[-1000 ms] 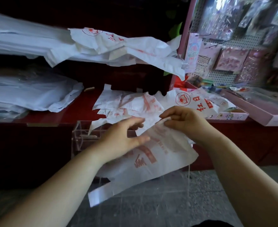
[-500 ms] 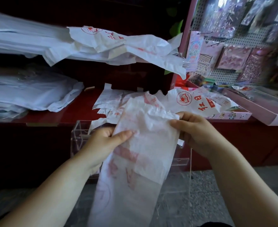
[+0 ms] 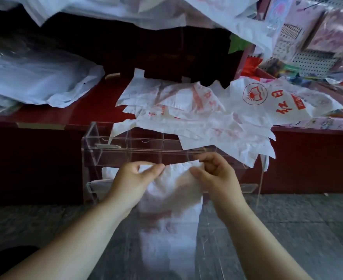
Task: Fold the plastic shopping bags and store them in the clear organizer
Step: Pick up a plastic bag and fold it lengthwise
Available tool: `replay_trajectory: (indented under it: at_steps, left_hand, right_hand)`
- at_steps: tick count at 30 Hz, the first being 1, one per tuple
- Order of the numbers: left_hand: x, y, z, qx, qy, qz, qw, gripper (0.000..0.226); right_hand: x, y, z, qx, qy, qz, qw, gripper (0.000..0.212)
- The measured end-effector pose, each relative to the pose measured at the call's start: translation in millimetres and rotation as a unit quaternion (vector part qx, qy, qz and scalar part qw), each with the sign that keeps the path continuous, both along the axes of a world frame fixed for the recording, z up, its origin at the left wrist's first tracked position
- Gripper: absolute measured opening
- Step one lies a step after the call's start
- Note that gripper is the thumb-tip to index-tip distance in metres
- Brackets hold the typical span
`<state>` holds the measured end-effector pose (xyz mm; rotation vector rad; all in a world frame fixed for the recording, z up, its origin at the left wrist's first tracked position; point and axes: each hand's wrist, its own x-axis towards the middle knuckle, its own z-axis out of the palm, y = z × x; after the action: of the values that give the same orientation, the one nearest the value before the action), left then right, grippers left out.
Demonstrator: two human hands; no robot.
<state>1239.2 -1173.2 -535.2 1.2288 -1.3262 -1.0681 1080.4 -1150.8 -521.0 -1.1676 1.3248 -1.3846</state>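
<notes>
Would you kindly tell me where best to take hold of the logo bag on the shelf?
Probably pinch the logo bag at its right corner, coming from the right: it lies flat atop the pile, and that corner juts free.

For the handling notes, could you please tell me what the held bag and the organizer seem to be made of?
The bag looks like thin white plastic film, fairly matte, with red print: it crinkles and hangs limp. The organizer looks like clear acrylic, glossy: rigid see-through panels with bright edges.
</notes>
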Motion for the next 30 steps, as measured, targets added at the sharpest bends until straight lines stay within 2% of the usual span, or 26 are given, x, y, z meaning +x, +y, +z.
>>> replay_trajectory:
  at_steps: [3, 8, 11, 14, 15, 17, 20, 30]
  left_hand:
    - [-6, -4, -4, -0.036, -0.021, 0.023, 0.999, 0.024]
    - [-9, -6, -8, -0.05, -0.002, 0.052, 0.997, 0.027]
    - [-11, -4, -4, -0.065, -0.007, 0.039, 0.997, 0.035]
    - [-10, -1, -3, -0.067, -0.009, 0.033, 0.997, 0.039]
    - [-10, -1, -2, -0.067, -0.008, 0.031, 0.997, 0.038]
    - [-9, 0, -1, -0.061, -0.004, 0.025, 0.998, 0.034]
    - [-8, 1, -1, -0.027, 0.026, 0.0, 0.999, 0.009]
    - [-9, 5, -1, 0.003, 0.041, -0.03, 0.999, 0.016]
  right_hand:
    - [2, 0, -15, -0.013, -0.022, -0.003, 1.0, 0.028]
    - [5, -3, -23, -0.025, -0.129, -0.017, 0.991, 0.032]
    - [0, -4, -29, 0.003, -0.098, -0.025, 0.995, 0.029]
    - [-1, -1, -26, 0.032, -0.077, 0.009, 0.996, 0.01]
    - [-2, 0, -25, 0.032, -0.065, 0.013, 0.997, 0.01]
    - [-3, 0, -24, 0.025, -0.05, 0.005, 0.998, 0.018]
    - [-5, 0, -23, 0.012, -0.044, -0.02, 0.999, 0.03]
    - [-11, 2, -20, -0.049, 0.032, -0.036, 0.998, 0.045]
